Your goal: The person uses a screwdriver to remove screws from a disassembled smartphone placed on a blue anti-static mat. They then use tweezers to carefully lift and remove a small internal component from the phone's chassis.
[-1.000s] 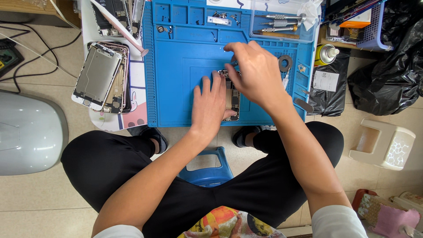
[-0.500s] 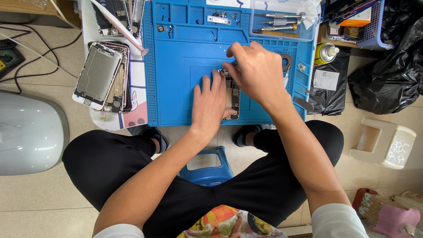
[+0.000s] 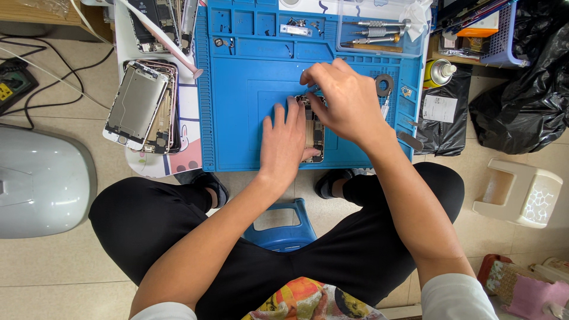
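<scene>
Right hand (image 3: 347, 101) lower over phone (image 3: 316, 131)

1. To your right of the blue mat, a white rectangular paper label (image 3: 439, 108) lies flat on a black plastic bag (image 3: 447, 127) on the floor.
2. Just above that bag you have a yellow spray can with a white cap (image 3: 441, 70), lying on its side.
3. Further up, a small orange rectangular box (image 3: 478, 29) sits beside the lilac plastic basket (image 3: 502, 41).
4. At your far left, a small yellow label (image 3: 5, 92) shows on a dark device on the floor.
5. The stacked phone housings (image 3: 142, 106) at your left show bare metal backs, no lit screens.
</scene>
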